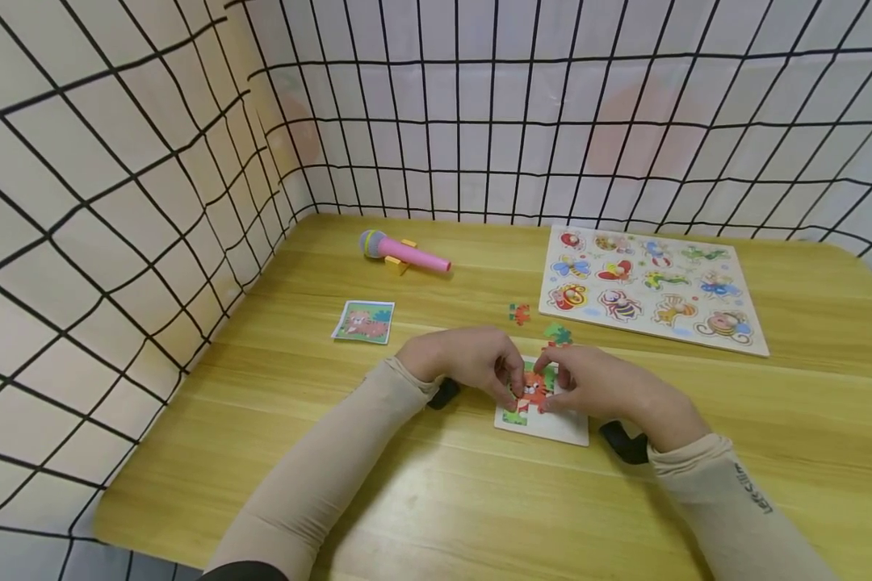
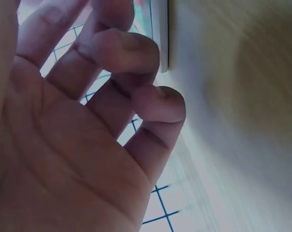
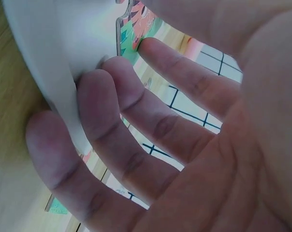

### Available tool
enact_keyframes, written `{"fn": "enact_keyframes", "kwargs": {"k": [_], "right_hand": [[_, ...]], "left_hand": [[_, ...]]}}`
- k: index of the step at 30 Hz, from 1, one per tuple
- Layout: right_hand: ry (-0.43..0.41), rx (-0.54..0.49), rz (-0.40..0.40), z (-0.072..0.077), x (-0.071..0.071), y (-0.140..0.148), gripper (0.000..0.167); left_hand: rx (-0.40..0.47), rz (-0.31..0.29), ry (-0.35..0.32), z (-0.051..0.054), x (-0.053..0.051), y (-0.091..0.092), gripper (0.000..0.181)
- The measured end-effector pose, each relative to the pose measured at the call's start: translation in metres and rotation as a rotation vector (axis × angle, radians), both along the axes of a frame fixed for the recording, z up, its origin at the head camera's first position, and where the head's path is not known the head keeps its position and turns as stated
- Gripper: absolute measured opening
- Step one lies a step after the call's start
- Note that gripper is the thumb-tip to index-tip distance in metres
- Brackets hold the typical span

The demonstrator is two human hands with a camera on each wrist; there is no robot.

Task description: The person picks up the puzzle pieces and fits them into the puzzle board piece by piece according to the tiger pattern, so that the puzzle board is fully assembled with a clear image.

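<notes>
In the head view, a small puzzle board (image 1: 568,430) lies on the table, with an orange tiger picture (image 1: 534,389) and green pieces in its frame. My left hand (image 1: 474,361) touches the picture's left side with bent fingertips; in the left wrist view the left hand (image 2: 73,140) has loosely bent fingers beside the board's edge. From the right, my right hand (image 1: 614,389) spans the picture with thumb and index finger apart. The right wrist view shows the right hand (image 3: 151,145) with spread fingers, some touching the pale board (image 3: 64,53). Whether either hand pinches a piece is hard to see.
Loose puzzle pieces (image 1: 519,314) (image 1: 558,332) lie just behind the board. A picture card (image 1: 364,322) is at the left, a pink toy microphone (image 1: 414,256) farther back, and a large insect puzzle (image 1: 650,286) at the back right. Black netting (image 1: 494,121) surrounds the table.
</notes>
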State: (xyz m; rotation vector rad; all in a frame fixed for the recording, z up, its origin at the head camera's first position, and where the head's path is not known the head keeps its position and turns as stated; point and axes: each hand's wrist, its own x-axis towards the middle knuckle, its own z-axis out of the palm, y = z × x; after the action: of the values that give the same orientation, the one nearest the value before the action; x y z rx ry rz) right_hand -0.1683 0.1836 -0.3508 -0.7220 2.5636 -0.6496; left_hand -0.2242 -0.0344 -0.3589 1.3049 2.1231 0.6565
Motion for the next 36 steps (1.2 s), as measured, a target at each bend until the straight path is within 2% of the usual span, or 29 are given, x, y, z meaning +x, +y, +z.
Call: {"fn": "enact_keyframes", "kwargs": {"k": [8, 13, 16, 20, 26, 36], "right_hand": [[0.006, -0.004, -0.001, 0.001, 0.001, 0.0002, 0.039], [0.001, -0.007, -0.007, 0.0005, 0.0009, 0.0007, 0.039], [0.0, -0.007, -0.003, 0.0002, 0.0009, 0.0008, 0.039], [-0.005, -0.017, -0.006, -0.0001, 0.001, 0.0017, 0.039], [-0.011, -0.019, -0.017, -0.0003, 0.0006, 0.0023, 0.04], [-0.013, -0.031, -0.014, 0.0, 0.0005, 0.0019, 0.04]], "left_hand": [[-0.015, -0.02, -0.031, 0.0028, 0.0007, -0.0023, 0.022], [-0.011, -0.001, -0.019, 0.0016, 0.0022, 0.0, 0.011], [-0.005, 0.009, 0.015, 0.0017, 0.0036, 0.0019, 0.007], [0.014, -0.013, 0.056, 0.001, 0.0035, 0.0043, 0.006], [0.021, -0.034, 0.045, -0.0014, -0.0005, 0.0032, 0.003], [0.028, 0.009, 0.073, -0.0005, 0.0001, 0.0044, 0.008]]}}
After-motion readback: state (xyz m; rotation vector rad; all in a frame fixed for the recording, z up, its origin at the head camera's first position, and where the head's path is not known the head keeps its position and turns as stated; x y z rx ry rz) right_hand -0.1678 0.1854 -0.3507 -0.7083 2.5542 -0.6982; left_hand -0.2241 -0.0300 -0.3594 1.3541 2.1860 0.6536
